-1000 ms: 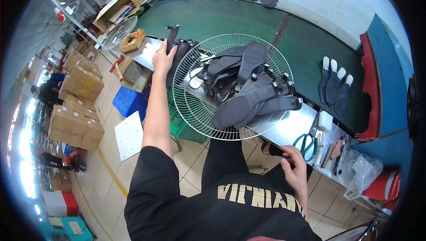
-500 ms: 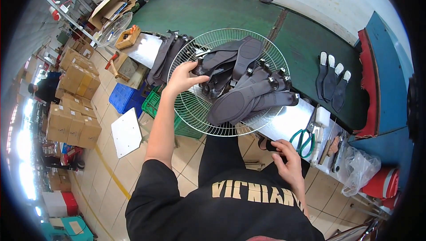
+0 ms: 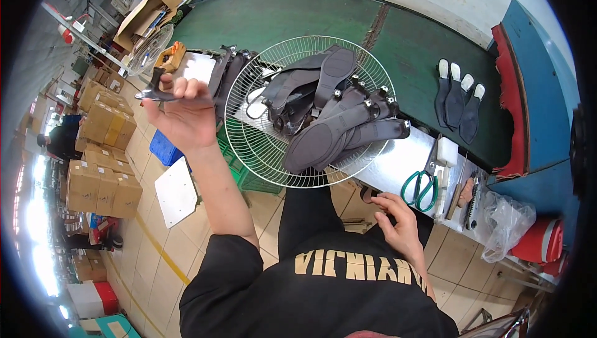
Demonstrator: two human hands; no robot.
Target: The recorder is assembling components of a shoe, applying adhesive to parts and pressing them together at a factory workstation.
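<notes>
Workshop, footwear: green worktop (image 3: 280, 14); basket (image 3: 252, 167) of soles (image 3: 320, 142); scissors (image 3: 425, 172); stacked cartons (image 3: 102, 189); at blurred left edge, apparently a co-worker (image 3: 62, 134).

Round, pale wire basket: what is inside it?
A heap of dark grey, elongated shoe soles lies in the basket. The upper ones show; the lowest are covered and cannot be counted.

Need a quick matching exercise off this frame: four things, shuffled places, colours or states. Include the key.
1. Left hand
2. Wire basket
3. Scissors
4. Pale-tipped pieces

A. Green-handled
B. Lying on the green surface, right side of view
C. Holding a small dark piece
D. Heaped with dark soles

Pairs: 1-C, 2-D, 3-A, 4-B
</notes>
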